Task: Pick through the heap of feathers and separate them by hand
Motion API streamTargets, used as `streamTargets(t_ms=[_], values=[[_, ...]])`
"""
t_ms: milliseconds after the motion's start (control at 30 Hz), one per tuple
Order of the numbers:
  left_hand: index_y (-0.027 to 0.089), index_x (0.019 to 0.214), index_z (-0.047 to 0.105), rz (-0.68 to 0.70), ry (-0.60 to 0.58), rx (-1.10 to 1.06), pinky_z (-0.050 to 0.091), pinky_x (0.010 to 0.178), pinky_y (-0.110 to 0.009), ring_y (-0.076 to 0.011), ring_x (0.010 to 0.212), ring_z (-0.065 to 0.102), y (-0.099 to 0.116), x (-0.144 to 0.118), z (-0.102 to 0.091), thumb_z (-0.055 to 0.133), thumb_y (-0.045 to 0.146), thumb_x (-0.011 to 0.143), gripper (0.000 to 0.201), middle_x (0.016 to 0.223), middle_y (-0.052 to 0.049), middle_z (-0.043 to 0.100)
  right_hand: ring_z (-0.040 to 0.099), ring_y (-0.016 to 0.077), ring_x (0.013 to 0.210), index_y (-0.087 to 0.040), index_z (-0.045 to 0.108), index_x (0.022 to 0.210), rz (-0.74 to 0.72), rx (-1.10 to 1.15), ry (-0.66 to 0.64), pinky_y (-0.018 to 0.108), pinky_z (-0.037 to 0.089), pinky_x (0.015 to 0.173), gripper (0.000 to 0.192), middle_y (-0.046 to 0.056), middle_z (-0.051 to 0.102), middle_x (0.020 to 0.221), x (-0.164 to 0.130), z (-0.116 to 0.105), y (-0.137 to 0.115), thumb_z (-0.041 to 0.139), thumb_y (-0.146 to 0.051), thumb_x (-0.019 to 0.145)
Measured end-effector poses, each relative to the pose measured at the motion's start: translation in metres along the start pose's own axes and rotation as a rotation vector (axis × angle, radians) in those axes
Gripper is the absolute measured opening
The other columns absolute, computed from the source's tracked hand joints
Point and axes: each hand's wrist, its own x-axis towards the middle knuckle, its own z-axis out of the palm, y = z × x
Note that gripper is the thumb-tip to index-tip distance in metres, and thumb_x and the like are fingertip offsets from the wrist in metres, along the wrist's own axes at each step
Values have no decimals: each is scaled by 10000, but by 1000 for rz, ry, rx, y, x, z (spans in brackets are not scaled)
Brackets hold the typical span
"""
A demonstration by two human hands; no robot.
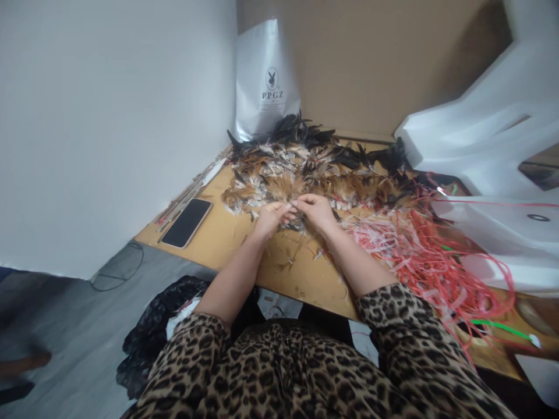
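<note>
Feathers [283, 185] are pinched in left hand [272, 216] and right hand [318, 210], tabletop [283, 282] mostly open toward front edge.

One head-worn view, forward and down.
It looks from above the wearer's sleeves [399, 314] across the nearby surface [314, 286], with the left hand [272, 217] and right hand [316, 210] near mid-frame, brown wall [358, 64] ahead and floor [82, 331] at lower left.

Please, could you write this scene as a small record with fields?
Hands: bare left hand and bare right hand, fingers nearly meeting
Between fingers: too small to tell
Beyond hands: spread of brown and black feathers
Left side: flat black-screened rectangular phone on yellow-brown table
Right side: tangled red and whitish strands
Back: upright silver printed bag
</note>
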Motion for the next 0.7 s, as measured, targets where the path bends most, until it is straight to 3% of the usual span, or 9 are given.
streamTargets(t_ms=[300,433,567,700], values=[[105,655,647,26,-136,159,394,474,-192,-64,444,519,4,-4,0,665,369,675,266,535,-27,609,457,74,526,-157,632,639,35,49,-187,219,358,550,245,-31,579,571,2,-15,-3,728,-368,558],[111,680,658,65,-134,202,402,471,-199,-71,448,526,5,-6,2,654,366,680,255,571,-44,638,429,79,500,-145,595,575,32,-41,-242,213,327,500,300,-28,548,521,0,-16,-10,736,-404,522],[102,756,673,70,-166,210,428,486,-224,-110,518,588,3,-6,3,660,350,675,260,709,-95,686,404,76,485,-138,575,526,-12,-123,-222,214,307,484,310,-28,518,496,0,-13,-12,716,-414,541],[107,778,662,58,-138,209,437,489,-213,-114,544,607,-1,-3,3,651,360,684,270,707,-87,686,385,74,476,-139,544,483,-58,-199,-128,216,288,469,313,-28,491,482,1,-10,-7,690,-403,567]])
